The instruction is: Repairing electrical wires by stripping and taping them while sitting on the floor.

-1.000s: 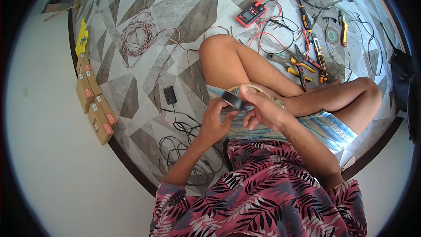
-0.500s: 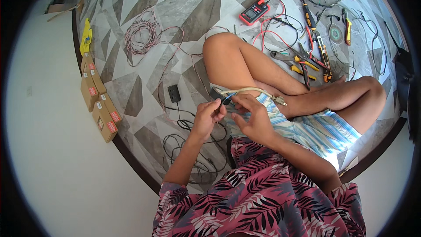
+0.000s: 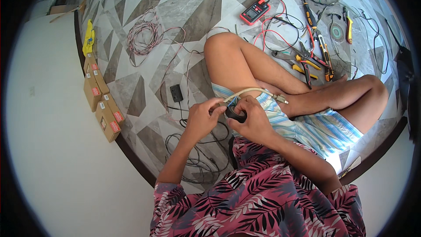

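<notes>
My right hand point(image 3: 254, 122) is closed on a black roll of tape point(image 3: 237, 115) above my lap. Close on its left, my left hand point(image 3: 201, 117) pinches the end of a cream cable point(image 3: 245, 90) beside the tape. A thin blue wire point(image 3: 233, 101) shows between the two hands. The cream cable arches over my thigh to a plug point(image 3: 282, 99) lying near my shin. My fingers cover the spot where cable, wire and tape come together.
A black socket block point(image 3: 176, 93) with coiled black cord point(image 3: 188, 163) lies left of me. Beyond are a red-and-white wire coil point(image 3: 144, 37), a red multimeter point(image 3: 255, 12), pliers point(image 3: 307, 63), a box cutter point(image 3: 348, 28) and small cardboard boxes point(image 3: 107, 123) along the wall.
The roll of tape has come up into plain view in my right hand, whose fingers were looser before. My left hand has shifted slightly left and now pinches at the cable end.
</notes>
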### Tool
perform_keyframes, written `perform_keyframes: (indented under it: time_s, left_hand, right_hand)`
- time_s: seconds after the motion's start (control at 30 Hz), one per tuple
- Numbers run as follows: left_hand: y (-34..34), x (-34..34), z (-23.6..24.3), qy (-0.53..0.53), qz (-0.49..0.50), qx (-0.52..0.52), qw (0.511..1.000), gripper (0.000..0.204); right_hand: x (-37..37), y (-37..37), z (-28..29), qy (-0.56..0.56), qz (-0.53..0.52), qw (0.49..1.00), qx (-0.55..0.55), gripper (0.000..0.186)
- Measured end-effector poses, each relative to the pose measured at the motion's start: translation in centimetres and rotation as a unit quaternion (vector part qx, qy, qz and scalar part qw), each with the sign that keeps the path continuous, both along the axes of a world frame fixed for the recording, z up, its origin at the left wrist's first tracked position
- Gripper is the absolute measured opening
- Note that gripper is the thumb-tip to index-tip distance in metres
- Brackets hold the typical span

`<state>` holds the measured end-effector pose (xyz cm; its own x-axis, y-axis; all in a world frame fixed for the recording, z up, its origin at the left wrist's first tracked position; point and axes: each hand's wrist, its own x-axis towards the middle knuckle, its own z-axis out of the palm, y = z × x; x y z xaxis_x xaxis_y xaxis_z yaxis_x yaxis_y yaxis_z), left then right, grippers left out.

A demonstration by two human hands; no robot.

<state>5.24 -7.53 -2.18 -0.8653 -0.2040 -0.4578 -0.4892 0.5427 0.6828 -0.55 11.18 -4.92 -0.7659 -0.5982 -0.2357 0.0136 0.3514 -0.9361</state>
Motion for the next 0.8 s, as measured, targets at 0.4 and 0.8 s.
perform_keyframes:
  time_s: [0.4, 0.8]
  left_hand:
    - [-0.1, -1.9, -2.6, 0.012, 0.033, 0.141, 0.989, 0.014]
    - [0.4, -0.8, -1.9, 0.032, 0.036, 0.142, 0.989, 0.017]
  right_hand:
    - [-2.9, 1.1, 1.0, -0.002, 0.039, 0.999, 0.000, 0.038]
    - [-2.0, 1.5, 1.3, -0.086, 0.100, 0.991, -0.002, 0.070]
